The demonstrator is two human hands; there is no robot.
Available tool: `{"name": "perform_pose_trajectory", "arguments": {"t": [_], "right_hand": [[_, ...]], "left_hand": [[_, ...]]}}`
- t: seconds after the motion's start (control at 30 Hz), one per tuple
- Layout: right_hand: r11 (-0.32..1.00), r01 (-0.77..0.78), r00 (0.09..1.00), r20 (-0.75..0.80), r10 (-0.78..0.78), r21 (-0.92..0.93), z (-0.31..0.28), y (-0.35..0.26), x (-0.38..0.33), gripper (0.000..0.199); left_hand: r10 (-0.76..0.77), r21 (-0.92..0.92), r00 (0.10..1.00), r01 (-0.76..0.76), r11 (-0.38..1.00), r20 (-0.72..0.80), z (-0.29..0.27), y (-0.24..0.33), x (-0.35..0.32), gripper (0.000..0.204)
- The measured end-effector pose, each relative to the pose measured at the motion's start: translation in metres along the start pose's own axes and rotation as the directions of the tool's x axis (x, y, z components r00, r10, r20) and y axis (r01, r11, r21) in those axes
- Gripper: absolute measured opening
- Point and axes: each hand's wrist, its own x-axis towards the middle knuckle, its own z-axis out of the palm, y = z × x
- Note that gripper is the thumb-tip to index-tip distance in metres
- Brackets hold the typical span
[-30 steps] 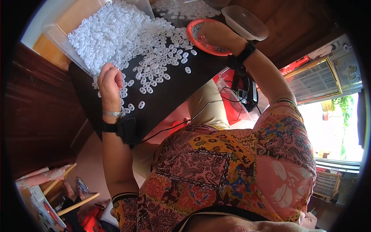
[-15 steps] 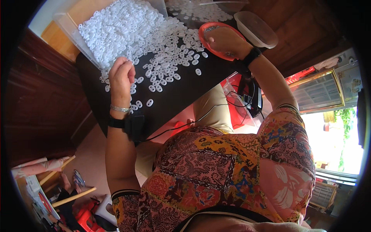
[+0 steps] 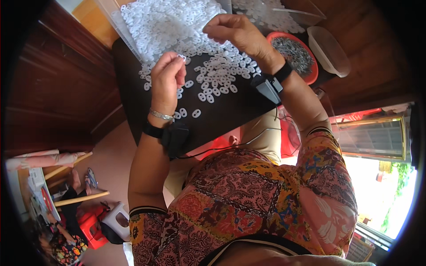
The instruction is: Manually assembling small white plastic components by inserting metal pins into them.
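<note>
Pinched in my left hand (image 3: 167, 80) is a small white oval plastic piece (image 3: 181, 57) with holes; thumb and fingers close on its edge. My right hand (image 3: 239, 35) hovers over the loose white pieces, to the right of the left hand, with thumb and fingertips pressed together. Anything in that pinch is too small to make out. Beneath both hands, many two-holed oval pieces (image 3: 217, 73) lie scattered on the dark table (image 3: 208, 119). Behind them a large heap of the same pieces (image 3: 164, 26) fills a clear bin. Beside my right wrist stands a red bowl (image 3: 314, 73) of small metal parts (image 3: 293, 53).
A clear oblong container (image 3: 329, 51) stands right of the bowl. At the back, more white pieces (image 3: 266, 15) lie near a transparent tub. Each wrist wears a strapped black device, and a cable (image 3: 230, 144) crosses my lap. A person and stools (image 3: 117, 221) are at lower left.
My right hand has left the red bowl and moved left, over the white pieces, nearer my left hand. The view has shifted, and the white piece in my left fingertips shows more plainly.
</note>
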Motion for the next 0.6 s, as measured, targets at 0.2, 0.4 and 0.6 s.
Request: {"name": "perform_pose_trajectory", "arguments": {"t": [0.2,0.4,0.6], "right_hand": [[0.877,-0.171,0.983,0.142,0.119,0.448,0.038,0.003,0.003,0.014],[0.825,-0.207,0.973,0.202,0.115,0.526,0.046,0.004,-0.003,0.015],[0.881,-0.174,0.973,0.217,0.083,0.440,0.051,0.003,-0.007,0.018]], "left_hand": [[-0.022,-0.049,1.000,0.021,0.999,-0.013,0.003,0.015,-0.008,0.014],[-0.077,-0.020,0.997,0.076,0.997,-0.011,0.004,0.021,-0.014,0.014],[-0.020,-0.004,1.000,0.020,1.000,-0.007,0.002,0.024,-0.016,0.015]]}}
